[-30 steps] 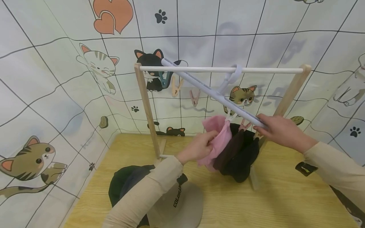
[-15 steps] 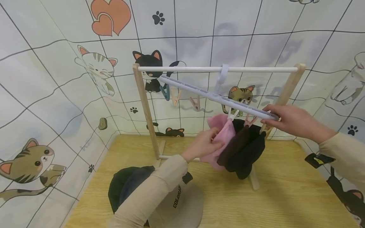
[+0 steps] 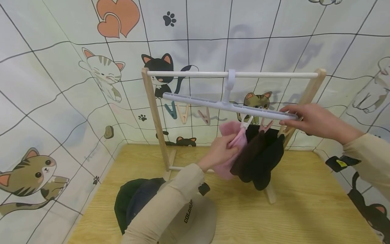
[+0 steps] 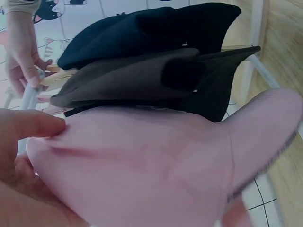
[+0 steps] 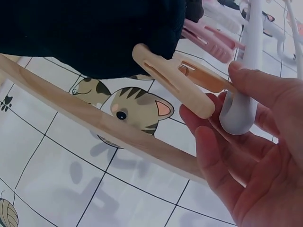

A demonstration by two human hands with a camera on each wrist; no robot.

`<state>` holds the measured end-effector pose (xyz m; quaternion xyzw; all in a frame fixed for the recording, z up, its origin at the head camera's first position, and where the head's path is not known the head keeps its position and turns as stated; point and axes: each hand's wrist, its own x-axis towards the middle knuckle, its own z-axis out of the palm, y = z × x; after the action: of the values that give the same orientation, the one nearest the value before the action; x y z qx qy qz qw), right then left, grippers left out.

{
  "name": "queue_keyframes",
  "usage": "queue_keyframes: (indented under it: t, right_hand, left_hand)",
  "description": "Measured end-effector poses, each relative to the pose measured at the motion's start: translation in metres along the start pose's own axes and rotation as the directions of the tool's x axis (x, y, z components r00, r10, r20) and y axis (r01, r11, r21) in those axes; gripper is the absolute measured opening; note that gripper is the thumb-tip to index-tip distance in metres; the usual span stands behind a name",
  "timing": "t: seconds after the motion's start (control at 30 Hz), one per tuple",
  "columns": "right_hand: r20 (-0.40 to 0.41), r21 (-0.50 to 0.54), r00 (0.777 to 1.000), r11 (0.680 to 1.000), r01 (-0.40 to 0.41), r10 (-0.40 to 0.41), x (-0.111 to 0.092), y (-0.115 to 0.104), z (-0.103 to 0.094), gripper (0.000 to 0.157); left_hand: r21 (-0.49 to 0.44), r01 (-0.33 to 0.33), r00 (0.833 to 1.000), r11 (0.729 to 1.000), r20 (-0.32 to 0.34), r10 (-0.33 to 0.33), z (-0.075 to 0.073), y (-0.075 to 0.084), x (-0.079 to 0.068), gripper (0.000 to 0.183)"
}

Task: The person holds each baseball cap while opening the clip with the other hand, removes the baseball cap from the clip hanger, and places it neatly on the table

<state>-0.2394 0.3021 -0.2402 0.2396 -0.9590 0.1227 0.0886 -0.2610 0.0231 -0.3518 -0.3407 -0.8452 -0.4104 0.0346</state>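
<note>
A lavender clip hanger (image 3: 210,102) hooks over the white rod (image 3: 195,74) of a wooden rack, its right end slightly lower. My right hand (image 3: 320,122) holds that end, thumb on top. With my left hand (image 3: 219,150) I pinch a pink cap (image 4: 142,161), which hangs from a white clothespin (image 3: 246,122). Behind it a dark brown cap (image 4: 128,78) hangs by a pink clothespin (image 3: 265,126). The outermost, a black cap (image 3: 265,166), is gripped by a beige clothespin (image 5: 175,80) close to my right fingers.
On the hanger's left half dangle teal (image 3: 172,110), beige (image 3: 183,113) and pink (image 3: 204,116) clothespins without caps. A dark green cap (image 3: 121,203), a navy cap (image 3: 137,200) and a beige cap (image 3: 202,217) lie on the wooden table (image 3: 298,203), partly behind my left sleeve.
The hanger has swung closer to level, its left end dropping and right end rising with my right hand. Its hook has slid left along the rod. My left hand stays on the pink cap.
</note>
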Motion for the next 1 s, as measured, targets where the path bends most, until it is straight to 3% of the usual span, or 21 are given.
queue_keyframes:
  t: [0.23,0.4,0.6,0.83,1.0]
  right_hand:
    - [-0.02,0.075,1.0,0.997,0.001,0.0,0.004,0.004,0.003,0.03]
    - [-0.028,0.103,1.0,0.995,0.011,-0.008,0.005,0.008,0.009,0.028]
    - [-0.059,0.041,0.997,0.998,0.043,-0.041,0.009,0.009,0.019,0.026]
    - [-0.032,-0.026,0.999,1.0,0.01,-0.011,0.01,0.006,0.031,0.03]
    - [-0.057,-0.068,0.998,0.998,0.002,-0.006,0.011,0.002,0.036,0.03]
  left_hand:
    - [-0.05,-0.029,0.999,0.998,0.023,0.03,-0.016,0.004,-0.005,0.005]
    - [-0.082,-0.001,0.998,0.997,0.061,0.006,-0.021,0.006,-0.007,0.005]
    - [-0.123,0.062,0.994,0.99,0.1,-0.05,-0.022,0.007,-0.008,0.005]
    - [-0.117,0.058,0.994,0.991,0.102,-0.046,-0.022,0.004,-0.008,0.007]
    - [-0.104,0.063,0.995,0.993,0.087,-0.054,-0.022,0.004,-0.008,0.003]
